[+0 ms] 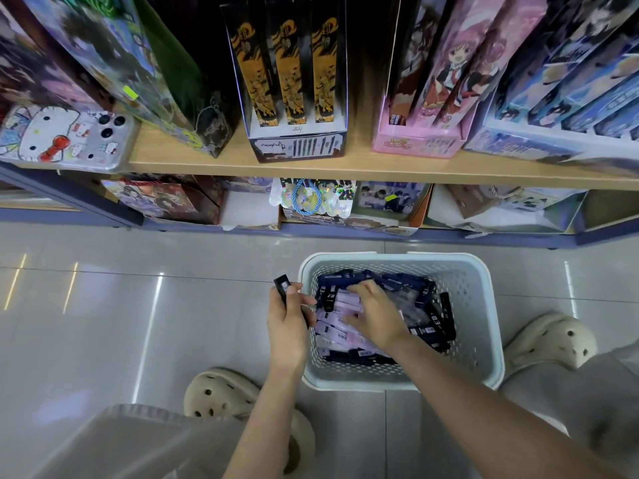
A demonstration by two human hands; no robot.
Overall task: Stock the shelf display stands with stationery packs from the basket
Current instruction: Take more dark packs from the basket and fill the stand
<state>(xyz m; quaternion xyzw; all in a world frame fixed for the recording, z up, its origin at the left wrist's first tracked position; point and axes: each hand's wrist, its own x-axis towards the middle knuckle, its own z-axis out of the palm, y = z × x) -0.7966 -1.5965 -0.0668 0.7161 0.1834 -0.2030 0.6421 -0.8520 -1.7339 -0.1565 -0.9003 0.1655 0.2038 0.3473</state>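
A perforated pale plastic basket (pixel 480 305) sits on glossy, reflective floor tiles (pixel 138 305) below a matt wood-look shelf board (pixel 356 164) holding glossy printed cardboard display stands (pixel 297 146).

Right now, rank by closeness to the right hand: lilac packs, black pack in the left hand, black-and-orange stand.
1. Lilac packs: in the basket, under the right hand.
2. Black pack: left, held by left hand.
3. Black-and-orange stand: upper shelf.

Left grip (pixel 288 314) clasps a pack (pixel 281 284); right grip (pixel 375 314) spread, palm down.
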